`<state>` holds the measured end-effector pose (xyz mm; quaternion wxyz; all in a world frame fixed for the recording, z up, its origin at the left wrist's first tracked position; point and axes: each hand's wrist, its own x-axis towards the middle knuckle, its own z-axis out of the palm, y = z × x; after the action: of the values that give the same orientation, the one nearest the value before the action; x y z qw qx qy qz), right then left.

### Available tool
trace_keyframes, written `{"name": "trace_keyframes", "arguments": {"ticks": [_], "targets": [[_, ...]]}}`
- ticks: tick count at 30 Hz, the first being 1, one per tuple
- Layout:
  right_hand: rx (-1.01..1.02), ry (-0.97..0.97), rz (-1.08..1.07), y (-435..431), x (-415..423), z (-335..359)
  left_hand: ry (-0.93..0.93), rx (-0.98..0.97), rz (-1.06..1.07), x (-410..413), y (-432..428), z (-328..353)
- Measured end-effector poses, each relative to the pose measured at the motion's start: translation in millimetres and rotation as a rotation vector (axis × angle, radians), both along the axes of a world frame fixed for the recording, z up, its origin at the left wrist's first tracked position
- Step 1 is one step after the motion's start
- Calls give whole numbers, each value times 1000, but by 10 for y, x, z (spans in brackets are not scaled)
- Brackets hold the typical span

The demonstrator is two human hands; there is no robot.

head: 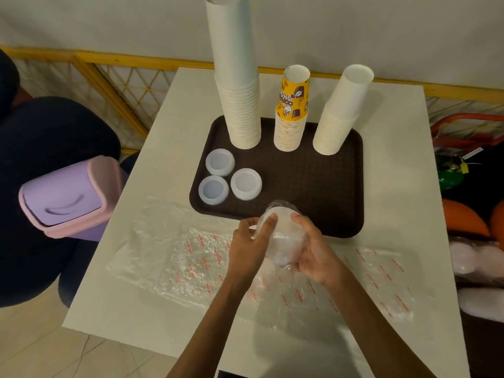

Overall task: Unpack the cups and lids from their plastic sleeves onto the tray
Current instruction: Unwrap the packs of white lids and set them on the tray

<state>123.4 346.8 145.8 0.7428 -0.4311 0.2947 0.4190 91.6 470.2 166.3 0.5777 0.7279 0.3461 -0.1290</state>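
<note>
A white rectangular worktop [395,186] stands against a pale wall [109,20], with a yellow lattice railing [114,77] running along its far side. A lilac plastic swing-lid bin with a pink rim [68,197] sits at left; orange rounded objects [463,219] and a red metal frame [469,126] crowd the right.

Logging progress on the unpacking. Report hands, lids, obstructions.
Left hand and right hand both gripping sleeved stack of white plastic lids over brown tray front edge. Three lid stacks, three cup stacks already on tray. Nothing blocking.
</note>
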Motion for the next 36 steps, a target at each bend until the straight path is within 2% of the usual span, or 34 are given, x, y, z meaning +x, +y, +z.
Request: {"name": "trace_keyframes", "arguments": {"ticks": [3,9,13,15,18,20,24,28,34,36], "targets": [[-8,30,22,1,32,72,-26,61,-45,-32,77,131],[159,46,-73,8,-42,174,-294,308,-7,-125,134,244],[305,13,-111,2,-103,188,-366,190,57,-220,75,320],[344,-6,-90,-2,-129,219,-397,71,189,-270,85,344],[297,-50,-31,18,-166,287,-376,-108,369,-309,94,353],[258,-84,39,61,-199,350,-352,-95,433,-324,81,335],[198,-96,2,125,-263,377,-383,-11,541,-300,19,275],[280,-115,-51,138,-286,337,-432,94,524,-308,23,236],[339,-146,-175,161,-254,316,-439,27,492,-309,-24,263],[349,-155,-209,211,-263,337,-449,75,463,-322,-57,269]]}}
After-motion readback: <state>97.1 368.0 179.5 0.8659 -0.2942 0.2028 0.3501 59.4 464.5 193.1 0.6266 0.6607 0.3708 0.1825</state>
